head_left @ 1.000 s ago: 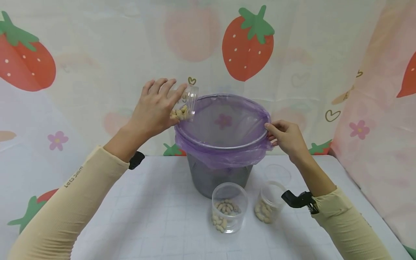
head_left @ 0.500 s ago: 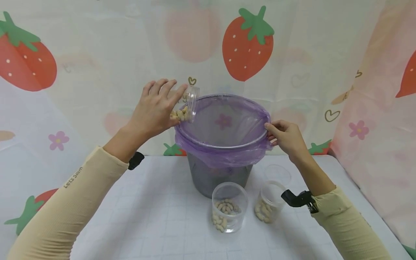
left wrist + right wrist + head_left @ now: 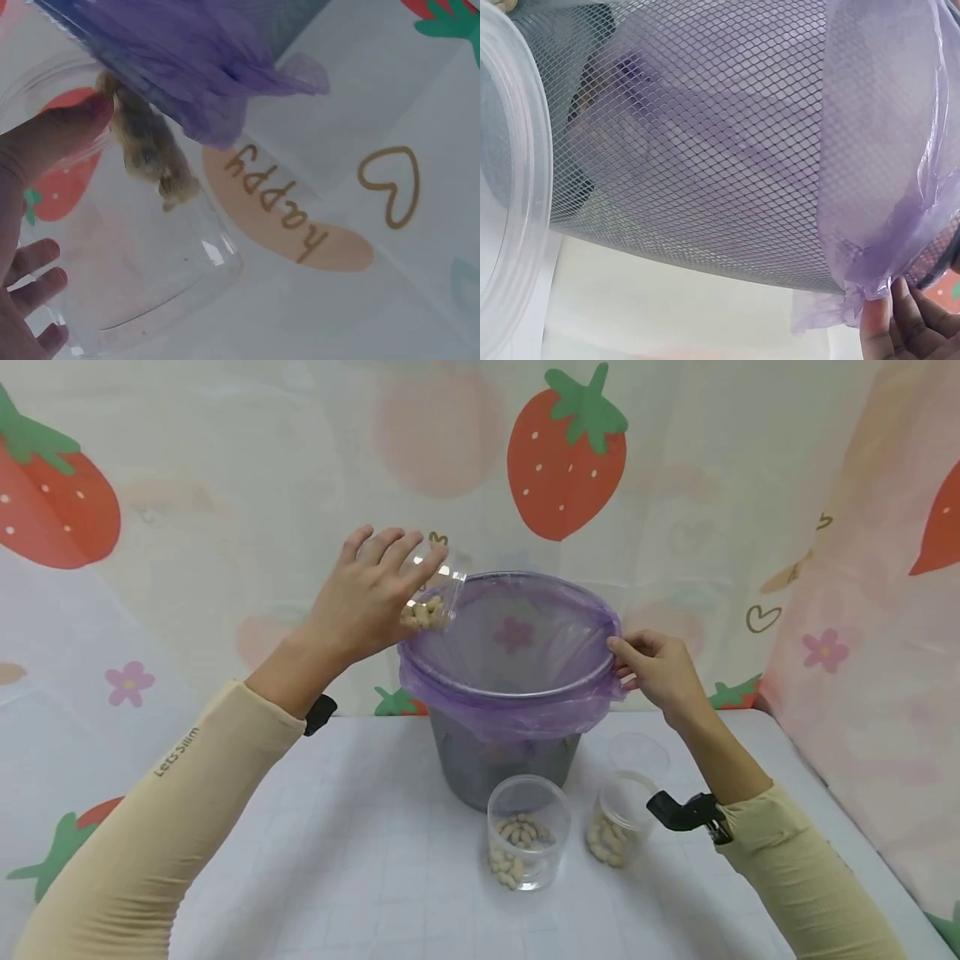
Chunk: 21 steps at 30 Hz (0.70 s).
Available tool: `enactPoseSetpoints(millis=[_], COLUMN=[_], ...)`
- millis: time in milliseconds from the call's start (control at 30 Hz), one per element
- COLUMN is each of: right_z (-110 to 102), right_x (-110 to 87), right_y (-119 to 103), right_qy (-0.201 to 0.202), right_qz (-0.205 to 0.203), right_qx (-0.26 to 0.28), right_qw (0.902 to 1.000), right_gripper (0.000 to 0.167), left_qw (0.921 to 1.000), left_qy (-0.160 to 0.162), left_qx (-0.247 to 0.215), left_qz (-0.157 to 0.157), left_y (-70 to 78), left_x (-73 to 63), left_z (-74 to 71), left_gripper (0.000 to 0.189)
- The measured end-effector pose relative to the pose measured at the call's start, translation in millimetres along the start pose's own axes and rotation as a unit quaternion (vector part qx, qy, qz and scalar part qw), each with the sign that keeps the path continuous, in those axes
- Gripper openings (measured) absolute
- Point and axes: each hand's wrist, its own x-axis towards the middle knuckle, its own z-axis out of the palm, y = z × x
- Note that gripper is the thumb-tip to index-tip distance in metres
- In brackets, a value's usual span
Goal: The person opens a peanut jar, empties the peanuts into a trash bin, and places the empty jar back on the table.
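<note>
My left hand (image 3: 371,597) grips a clear plastic jar (image 3: 444,578), tipped on its side at the left rim of a grey mesh bin (image 3: 491,760). Several peanuts (image 3: 423,612) lie inside, along its lower wall toward the mouth. In the left wrist view the thumb presses the jar wall near its mouth, by the peanuts (image 3: 146,146). A purple plastic bag (image 3: 517,714) lines the bin and folds down over its rim. At the right side my right hand (image 3: 660,672) pinches the bag's edge; the right wrist view shows the fingers (image 3: 876,330) on the gathered plastic (image 3: 866,289).
In front of the bin stand two clear tubs with peanuts, one nearer the middle (image 3: 543,860) and another tub (image 3: 618,831) on the right. A round clear lid (image 3: 637,753) lies behind the right tub. A strawberry-print cloth (image 3: 300,460) hangs behind the white table (image 3: 337,860).
The left hand and its jar have shifted slightly right and up, and the jar's mouth now tips further down. The right hand still pinches the bag at the rim.
</note>
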Motion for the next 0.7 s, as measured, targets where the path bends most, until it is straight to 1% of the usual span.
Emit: enactPoseSetpoints(millis=[133, 233, 400, 567, 700], right_z=[0, 0, 1, 1, 0], right_x=[-1.4, -2.2, -2.8, -3.5, -3.7], right_y=[0, 1, 1, 2, 3], right_qy=[-0.002, 0.001, 0.002, -0.001, -0.001], right_qz=[0.002, 0.005, 0.008, 0.007, 0.006], right_qx=[-0.002, -0.007, -0.003, -0.003, 0.000], right_qw=[1.0000, 1.0000, 1.0000, 1.0000, 1.0000], right_gripper=[0.042, 0.042, 0.041, 0.042, 0.042], left_qw=[0.9984, 0.9961, 0.9933, 0.9929, 0.9937], left_qy=[0.005, 0.020, 0.047, 0.051, 0.049], left_qx=[0.035, 0.060, 0.078, 0.083, 0.076], left_qz=[0.043, 0.062, 0.070, 0.069, 0.067], left_y=[4.2, 6.4, 8.2, 10.6, 12.3], left_x=[0.5, 0.8, -0.1, -1.7, -2.2], left_z=[-0.4, 1.3, 6.4, 9.8, 9.5], left_gripper=[0.081, 0.074, 0.068, 0.072, 0.073])
